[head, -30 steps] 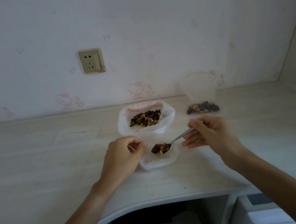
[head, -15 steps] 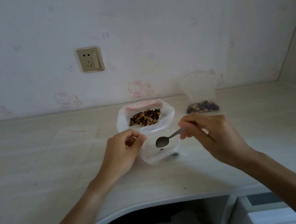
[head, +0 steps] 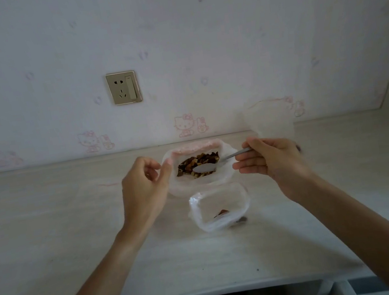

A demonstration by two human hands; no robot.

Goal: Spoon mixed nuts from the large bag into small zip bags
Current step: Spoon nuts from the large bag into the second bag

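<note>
- surface: pale wood-grain top with a curved front edge, set against a wall with faint pink cartoon prints.
- large bag: white plastic, mouth rolled open, standing at the middle rear of the surface; a pink band shows along its far rim.
- mixed nuts: a dark and tan heap visible inside the large bag.
- spoon: metal; bowl lies over the nuts inside the large bag, handle runs up and right to the right hand. the bowl looks bare of nuts.
- right hand: fingers pinched around the spoon handle at its far end; hand sits just right of the large bag.
- left hand: at the left rim of the large bag; thumb and forefinger appear closed on the plastic edge, remaining fingers curled. contact is probable, not fully clear.
- small zip bag: clear, mouth open, standing just in front of the large bag, apart from both hands; a few brown pieces lie at its bottom.
- second small bag: clear, upright behind the right hand near the wall; its lower part is hidden by the hand.
- wall socket: gold-framed plate with a switch, above and left of the large bag.
</note>
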